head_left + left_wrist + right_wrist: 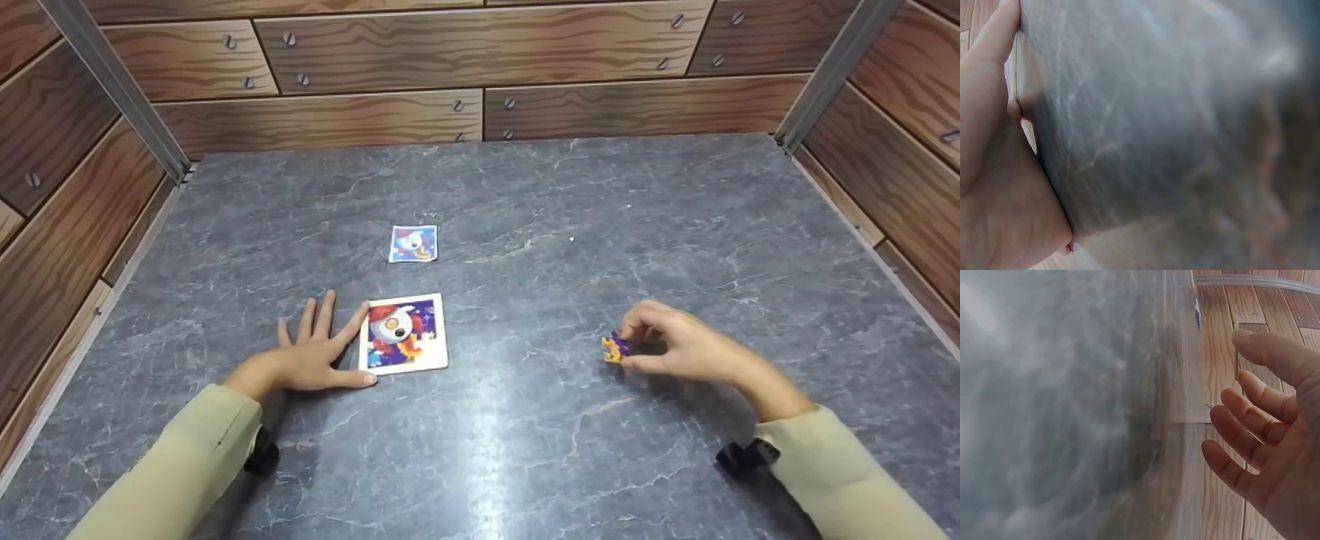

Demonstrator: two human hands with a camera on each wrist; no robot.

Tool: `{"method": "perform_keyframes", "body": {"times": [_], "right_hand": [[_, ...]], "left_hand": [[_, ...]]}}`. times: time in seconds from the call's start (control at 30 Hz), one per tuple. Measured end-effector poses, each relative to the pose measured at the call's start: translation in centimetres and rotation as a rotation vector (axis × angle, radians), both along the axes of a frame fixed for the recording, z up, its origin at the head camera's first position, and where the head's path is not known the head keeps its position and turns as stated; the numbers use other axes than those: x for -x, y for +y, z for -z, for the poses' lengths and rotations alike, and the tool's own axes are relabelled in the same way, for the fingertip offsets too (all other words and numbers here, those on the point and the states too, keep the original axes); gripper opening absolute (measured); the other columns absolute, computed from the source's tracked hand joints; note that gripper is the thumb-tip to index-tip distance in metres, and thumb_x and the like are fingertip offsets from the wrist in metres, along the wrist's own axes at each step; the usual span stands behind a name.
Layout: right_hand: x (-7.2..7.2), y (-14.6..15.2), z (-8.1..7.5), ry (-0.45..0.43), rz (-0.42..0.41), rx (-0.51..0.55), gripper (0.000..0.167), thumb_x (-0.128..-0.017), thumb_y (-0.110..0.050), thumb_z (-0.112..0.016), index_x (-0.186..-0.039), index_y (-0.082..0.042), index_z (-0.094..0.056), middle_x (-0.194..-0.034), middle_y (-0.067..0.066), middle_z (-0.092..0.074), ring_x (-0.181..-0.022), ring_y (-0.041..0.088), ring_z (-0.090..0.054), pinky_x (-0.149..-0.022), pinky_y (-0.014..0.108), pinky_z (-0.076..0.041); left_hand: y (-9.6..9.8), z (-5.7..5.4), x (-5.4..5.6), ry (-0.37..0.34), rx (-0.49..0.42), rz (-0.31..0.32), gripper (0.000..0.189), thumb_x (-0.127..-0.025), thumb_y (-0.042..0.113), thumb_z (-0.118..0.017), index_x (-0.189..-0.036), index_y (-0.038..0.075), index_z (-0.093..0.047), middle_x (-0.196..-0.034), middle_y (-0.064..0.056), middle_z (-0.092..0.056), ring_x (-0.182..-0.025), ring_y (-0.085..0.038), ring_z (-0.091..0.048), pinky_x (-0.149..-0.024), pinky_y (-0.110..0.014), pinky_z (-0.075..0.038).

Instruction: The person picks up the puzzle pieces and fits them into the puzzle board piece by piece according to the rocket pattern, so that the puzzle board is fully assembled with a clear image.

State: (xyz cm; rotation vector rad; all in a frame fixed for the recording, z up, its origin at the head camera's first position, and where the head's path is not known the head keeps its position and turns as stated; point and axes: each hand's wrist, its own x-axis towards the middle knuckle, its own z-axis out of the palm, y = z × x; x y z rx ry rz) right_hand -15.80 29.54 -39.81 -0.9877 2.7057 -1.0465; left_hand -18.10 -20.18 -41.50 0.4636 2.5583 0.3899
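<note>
A square jigsaw puzzle board [445, 330] with a pale frame lies on the table left of centre. Its picture has a white round face, red parts and a purple sky, with a pale gap at the lower right. My left hand [315, 360] lies with fingers spread at the board's left side, index finger and thumb touching its edge. Off to the right, my right hand [671, 341] pinches a purple and orange puzzle piece [615, 348] between thumb and index finger, apart from the board. In the right wrist view that piece [1237, 357] shows edge-on as a thin strip.
Behind the board lies a small picture card [413, 244] with a similar image. The grey marbled table [525, 435] is bordered by wood-patterned walls [480, 52] at the back and both sides. Two tiny white specks lie toward the back right.
</note>
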Motion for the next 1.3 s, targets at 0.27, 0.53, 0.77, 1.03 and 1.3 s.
{"method": "perform_keyframes", "body": {"times": [0.27,0.53,0.77,1.03,1.3], "right_hand": [[0.7,-2.0,-1.0,0.011,0.000,0.004,0.023,-0.079,-0.019,-0.076,-0.092,-0.012,-0.058,-0.097,-0.004,-0.055,-0.086,0.017,-0.055,-0.074,0.032,-0.051],[1.1,-3.7,-1.3,0.059,-0.034,0.028,0.024,-0.077,-0.015,-0.077,-0.092,-0.012,-0.058,-0.097,-0.005,-0.056,-0.086,0.014,-0.055,-0.076,0.029,-0.050],[1.5,-5.3,-1.5,0.060,-0.081,0.067,0.025,-0.077,-0.014,-0.076,-0.094,-0.009,-0.058,-0.097,-0.003,-0.055,-0.086,0.021,-0.056,-0.077,0.034,-0.050],[1.7,-7.4,-1.4,0.083,-0.147,0.104,0.026,-0.077,-0.012,-0.076,-0.095,-0.007,-0.058,-0.099,-0.001,-0.057,-0.088,0.021,-0.056,-0.078,0.035,-0.050],[2.0,-9.1,-1.7,0.089,-0.194,0.128,0.024,-0.078,-0.011,-0.075,-0.095,-0.006,-0.059,-0.096,0.001,-0.059,-0.088,0.024,-0.057,-0.079,0.037,-0.049]], "left_hand": [[0.0,0.1,0.2,0.003,0.013,0.000,0.106,-0.075,0.076,-0.049,-0.149,0.028,0.010,-0.145,-0.022,0.031,-0.130,-0.043,0.029,-0.089,-0.072,0.017],[0.0,0.2,0.1,0.009,0.011,0.003,0.106,-0.076,0.075,-0.050,-0.149,0.027,0.009,-0.145,-0.023,0.030,-0.130,-0.044,0.029,-0.089,-0.072,0.018],[-0.1,0.2,0.1,0.011,0.014,0.004,0.105,-0.076,0.075,-0.049,-0.149,0.027,0.010,-0.145,-0.023,0.030,-0.129,-0.044,0.029,-0.089,-0.072,0.018],[-0.1,0.0,0.1,0.005,0.012,0.002,0.106,-0.076,0.075,-0.050,-0.149,0.027,0.010,-0.145,-0.022,0.031,-0.129,-0.044,0.030,-0.089,-0.072,0.018],[0.0,0.0,0.0,-0.005,0.005,0.000,0.106,-0.076,0.074,-0.050,-0.149,0.027,0.010,-0.145,-0.022,0.031,-0.129,-0.043,0.030,-0.089,-0.071,0.019]]}}
